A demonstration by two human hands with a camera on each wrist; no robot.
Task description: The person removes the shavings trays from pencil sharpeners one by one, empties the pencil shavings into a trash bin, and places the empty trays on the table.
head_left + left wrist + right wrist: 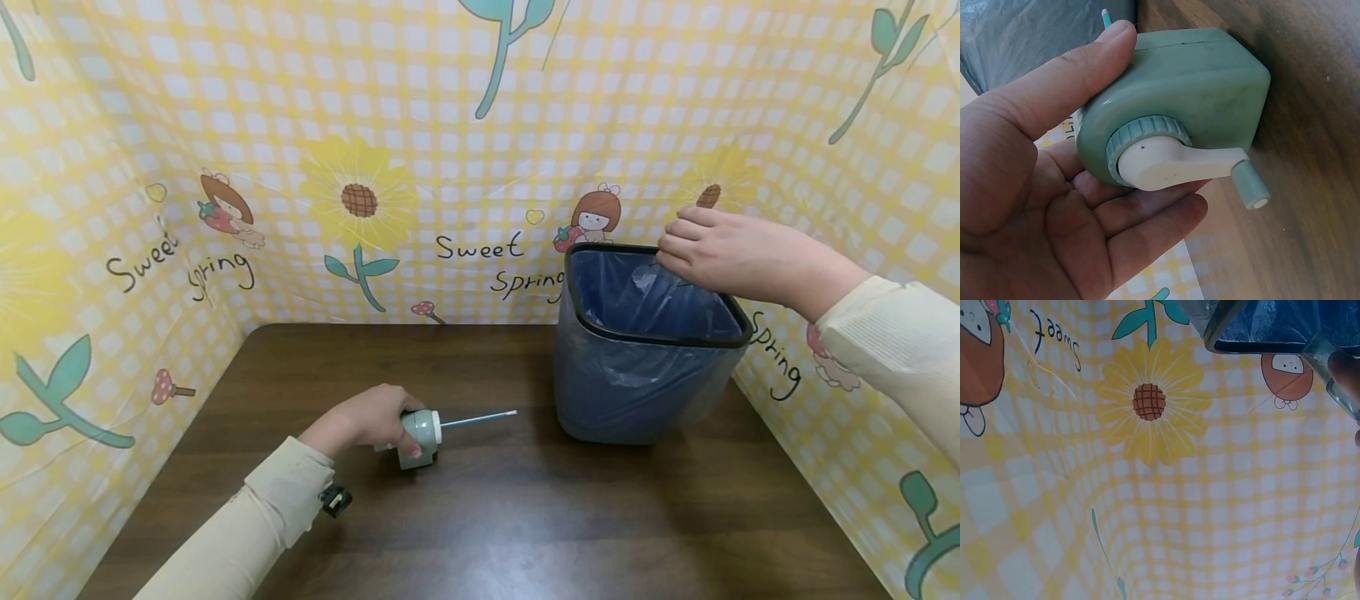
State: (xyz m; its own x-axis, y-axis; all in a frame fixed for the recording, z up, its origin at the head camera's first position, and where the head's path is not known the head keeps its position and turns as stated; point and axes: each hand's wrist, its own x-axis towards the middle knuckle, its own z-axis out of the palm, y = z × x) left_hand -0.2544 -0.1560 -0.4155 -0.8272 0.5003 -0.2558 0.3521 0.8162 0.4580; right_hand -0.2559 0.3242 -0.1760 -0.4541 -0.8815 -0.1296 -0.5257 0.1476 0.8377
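Observation:
My left hand [367, 421] grips a green sharpener [426, 423] low over the table, with a blue pencil [480, 418] sticking out of it toward the right. In the left wrist view, the thumb lies over the green body [1210, 81], fingers beneath, and a white crank [1160, 165] with a green knob faces the camera. My right hand [738, 254] is above the far right part of the bin. The right wrist view shows its fingers holding a small clear piece [1321, 356] at the bin opening; much of that hand is out of frame.
A bin with a black rim [660, 339] and a blue-looking plastic liner stands at the right back of the brown wooden table [487, 517]. Yellow checked cloth [465, 183] with flowers and lettering hangs behind and at both sides.

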